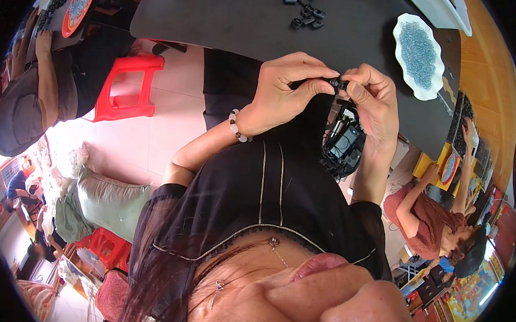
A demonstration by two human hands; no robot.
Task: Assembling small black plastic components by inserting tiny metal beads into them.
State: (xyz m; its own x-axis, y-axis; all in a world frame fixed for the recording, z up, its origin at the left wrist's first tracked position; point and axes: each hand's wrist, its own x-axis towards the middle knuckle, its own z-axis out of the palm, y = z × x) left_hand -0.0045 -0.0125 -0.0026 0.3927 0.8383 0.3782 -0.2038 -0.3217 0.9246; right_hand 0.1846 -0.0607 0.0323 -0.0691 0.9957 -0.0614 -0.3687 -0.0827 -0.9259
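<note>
Between my two hands, above the table's near edge, is a small black ribbed part (335, 82), its exact kind too small to tell. My left hand (289, 84), with a bead bracelet at the wrist, pinches its left end between thumb and fingers. The thumb and curled fingers of my right hand (374, 97) close on the other end. Farther off on the dark table (230, 16) lies a loose group of small black plastic parts (307, 14). A white scalloped dish (399, 35), full of tiny bluish pieces, sits to the right of them.
A black device (344, 143) with a screen is below my right hand. At left are a red stool (128, 89), a seated person (48, 88) and a red plate (68, 29). Green sacks (109, 203) lie lower left. Another person (422, 217) works at right.
</note>
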